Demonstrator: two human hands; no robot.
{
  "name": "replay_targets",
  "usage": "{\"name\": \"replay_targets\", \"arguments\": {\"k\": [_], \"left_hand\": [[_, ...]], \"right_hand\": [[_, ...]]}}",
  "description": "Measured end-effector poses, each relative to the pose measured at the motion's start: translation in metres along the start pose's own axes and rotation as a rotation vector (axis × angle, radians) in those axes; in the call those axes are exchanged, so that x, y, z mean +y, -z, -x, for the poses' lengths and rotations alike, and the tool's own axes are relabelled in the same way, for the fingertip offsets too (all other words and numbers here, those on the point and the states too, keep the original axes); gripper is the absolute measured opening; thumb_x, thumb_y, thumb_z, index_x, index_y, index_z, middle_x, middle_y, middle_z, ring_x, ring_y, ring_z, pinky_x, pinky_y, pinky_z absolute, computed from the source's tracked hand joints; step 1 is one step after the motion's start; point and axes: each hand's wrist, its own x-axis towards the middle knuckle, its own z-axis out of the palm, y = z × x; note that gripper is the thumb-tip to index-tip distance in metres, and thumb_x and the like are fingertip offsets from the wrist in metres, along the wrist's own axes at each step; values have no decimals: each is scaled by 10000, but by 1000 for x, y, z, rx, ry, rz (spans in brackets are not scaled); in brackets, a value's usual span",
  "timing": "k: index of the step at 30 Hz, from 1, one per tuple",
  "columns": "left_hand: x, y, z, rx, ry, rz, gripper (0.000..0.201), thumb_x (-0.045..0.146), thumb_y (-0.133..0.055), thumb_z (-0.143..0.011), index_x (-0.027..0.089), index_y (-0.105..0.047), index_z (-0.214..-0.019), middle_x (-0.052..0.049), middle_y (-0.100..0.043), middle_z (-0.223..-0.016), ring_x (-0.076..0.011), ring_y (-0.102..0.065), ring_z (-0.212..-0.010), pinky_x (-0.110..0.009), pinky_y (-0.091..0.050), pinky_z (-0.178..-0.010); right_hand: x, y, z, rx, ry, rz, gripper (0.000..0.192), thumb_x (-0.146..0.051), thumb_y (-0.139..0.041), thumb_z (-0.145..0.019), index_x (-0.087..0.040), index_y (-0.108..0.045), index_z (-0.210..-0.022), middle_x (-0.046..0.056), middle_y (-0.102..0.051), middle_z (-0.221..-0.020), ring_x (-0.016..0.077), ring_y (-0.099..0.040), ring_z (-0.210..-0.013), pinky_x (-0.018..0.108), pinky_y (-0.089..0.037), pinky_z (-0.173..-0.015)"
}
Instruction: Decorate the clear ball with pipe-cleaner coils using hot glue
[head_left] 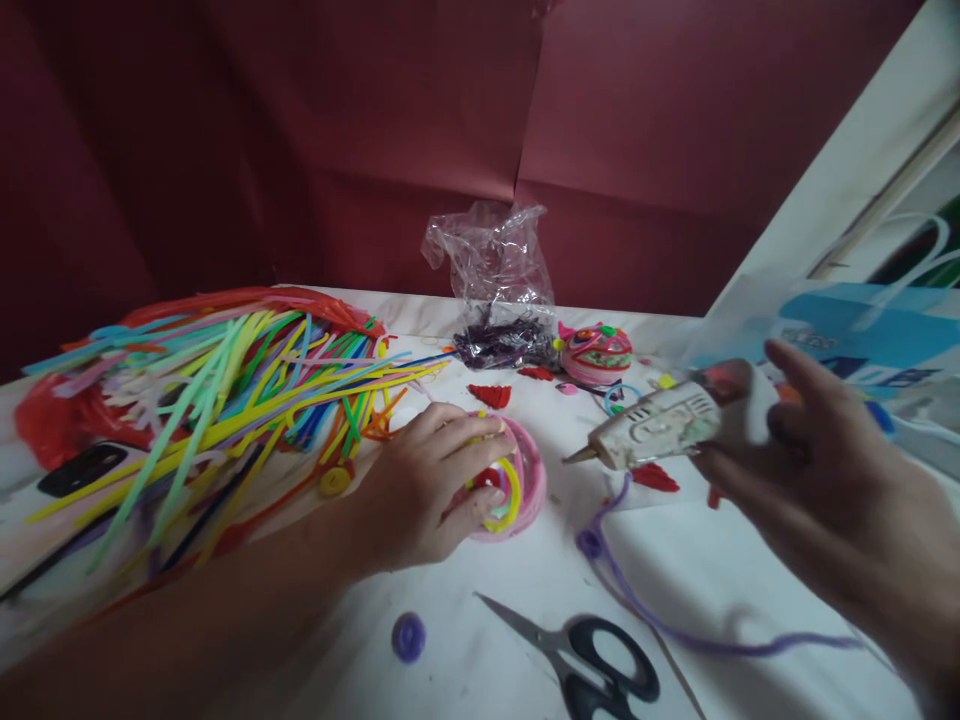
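Note:
My left hand [427,480] grips a pink pipe-cleaner ball [517,490] with yellow and red loops, which rests on the white table [697,570]. My right hand [817,470] holds a white glue gun [660,425] above the table. Its nozzle points left toward the pink ball, a short gap away. A red scrap [655,477] lies just under the glue gun.
A big heap of coloured pipe cleaners [225,390] fills the left. Black scissors [585,655], a purple pipe cleaner [675,625] and a purple coil [409,636] lie in front. A second decorated ball [596,352], a plastic bag [495,280] and a phone [82,468] are nearby.

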Motion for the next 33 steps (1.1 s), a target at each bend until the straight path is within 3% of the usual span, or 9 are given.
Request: {"name": "replay_targets", "arguments": {"k": [3,9,17,26,33], "left_hand": [[0,0,0,1,1,9,289,221,-490,-827,129,-569,-1090,-93,-614,-1146,-229,-515,-1041,-396,-389,-908],[0,1,-1,-3,10,10,276,208,-516,-810,130,-581,-1068,-86,-611,-1149,-225,-506,-1037,-380,-388,-909],[0,0,0,0,-24,-15,287,206,-497,-819,146,-559,-1093,-91,-607,-1169,-224,-521,-1062,-398,-390,-909],[-2,1,1,-6,-13,-19,287,218,-511,-808,161,-560,-1085,-86,-611,-1154,-231,-540,-1031,-407,-413,-893],[-4,0,3,36,36,29,316,224,-526,-782,143,-525,-1088,-93,-614,-1124,-247,-509,-1004,-416,-429,-877]], "right_hand": [[-21,-2,-4,32,-11,-46,750,-577,-448,-694,-272,-331,-1370,72,-592,-848,289,-606,-701,320,-402,-486],[-37,-7,-16,44,112,-48,711,-482,-435,-708,-252,-313,-1370,1,-561,-677,218,-558,-520,253,-334,-432],[-44,-11,-20,86,197,34,679,-458,-384,-747,-199,-313,-1371,48,-608,-807,272,-608,-628,271,-345,-425],[-40,-11,-20,112,255,26,671,-430,-394,-745,-183,-326,-1365,52,-616,-823,249,-610,-613,248,-334,-407],[-41,-13,-21,38,216,-1,699,-460,-401,-717,-186,-343,-1358,41,-605,-811,215,-575,-554,252,-343,-424]]}}
